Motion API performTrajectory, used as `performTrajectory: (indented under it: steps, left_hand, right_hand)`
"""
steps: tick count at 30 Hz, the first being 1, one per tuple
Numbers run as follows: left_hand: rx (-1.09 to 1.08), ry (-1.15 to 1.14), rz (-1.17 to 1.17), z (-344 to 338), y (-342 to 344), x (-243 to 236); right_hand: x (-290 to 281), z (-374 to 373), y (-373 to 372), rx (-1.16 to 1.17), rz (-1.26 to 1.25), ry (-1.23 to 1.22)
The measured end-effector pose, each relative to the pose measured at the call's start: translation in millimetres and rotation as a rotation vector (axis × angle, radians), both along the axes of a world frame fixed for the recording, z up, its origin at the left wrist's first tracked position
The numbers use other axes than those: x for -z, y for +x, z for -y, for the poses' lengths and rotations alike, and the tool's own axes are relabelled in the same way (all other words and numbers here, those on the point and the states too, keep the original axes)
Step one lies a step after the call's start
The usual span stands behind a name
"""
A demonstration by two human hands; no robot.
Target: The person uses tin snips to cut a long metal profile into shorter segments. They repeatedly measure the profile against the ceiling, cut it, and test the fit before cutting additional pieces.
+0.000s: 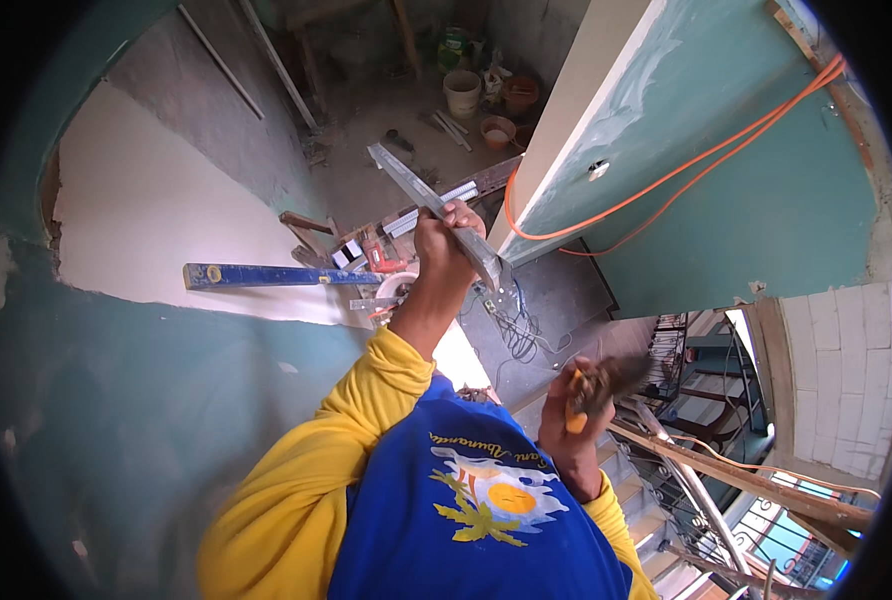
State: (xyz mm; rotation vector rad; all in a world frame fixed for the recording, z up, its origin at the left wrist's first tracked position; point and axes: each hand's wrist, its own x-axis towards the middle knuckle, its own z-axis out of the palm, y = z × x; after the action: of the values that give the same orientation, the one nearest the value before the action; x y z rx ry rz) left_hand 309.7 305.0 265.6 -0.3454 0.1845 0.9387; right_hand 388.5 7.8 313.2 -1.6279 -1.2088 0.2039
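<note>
My left hand grips a long metal bar around its lower part, the bar slanting from upper left to lower right. My right hand is closed on a trowel with an orange handle, its dark blade blurred. Beyond my left hand lie a red power tool, a white bucket partly hidden by my arm and some white strips on a plank. A long blue level reaches out to the left.
Orange cables hang over the green wall at right. A stairwell with railing and wooden beams drops away at lower right. Coiled wires lie on the grey floor below. Buckets stand in the room ahead.
</note>
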Motion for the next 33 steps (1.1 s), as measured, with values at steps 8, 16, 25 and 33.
performTrajectory:
  steps: [8, 16, 25, 33]
  left_hand:
    - [0.056, -0.010, 0.149, 3.8, -9.7, 10.6]
    - [0.036, -0.160, 0.079, 16.0, 5.6, 2.1]
    - [0.002, -0.107, 0.115, 14.0, 2.1, -13.5]
    - [-0.030, -0.056, 0.179, 13.0, -8.0, -11.8]
  right_hand:
    - [1.0, -19.0, 6.5, -0.083, 0.067, -0.292]
    - [2.7, -24.0, -7.4, -0.096, 0.118, -0.400]
    - [20.1, -25.4, -1.7, -0.060, 0.023, -0.232]
    - [27.1, -8.2, -15.1, -0.017, -0.133, 0.127]
